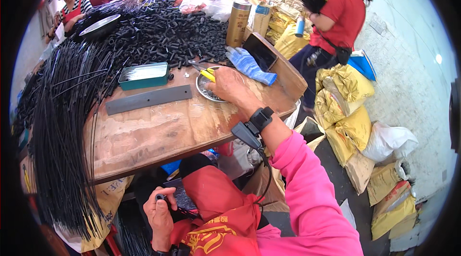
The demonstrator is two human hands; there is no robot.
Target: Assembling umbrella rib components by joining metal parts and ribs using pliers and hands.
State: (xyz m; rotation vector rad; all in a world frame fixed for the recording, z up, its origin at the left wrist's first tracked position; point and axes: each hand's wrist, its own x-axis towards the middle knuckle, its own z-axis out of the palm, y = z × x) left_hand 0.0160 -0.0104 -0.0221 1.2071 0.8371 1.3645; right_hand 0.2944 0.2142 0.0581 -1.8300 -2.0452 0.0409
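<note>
My right hand is closed on yellow-handled pliers, their metal jaws pointing left over the wooden table. Just under this hand sits a small round metal dish holding little bits that I cannot make out; the hand covers part of it. Low over my lap, my left hand pinches a short black tube, its hollow end showing. To the left of the dish lie a flat grey bar with holes and a green open box of thin pale pieces.
Black tubes heap across the far table. Long black cable-like strands hang off its left side. A gold flask, a blue-grey glove and a wooden edge board stand right. Several people work beyond; yellow sacks line the floor.
</note>
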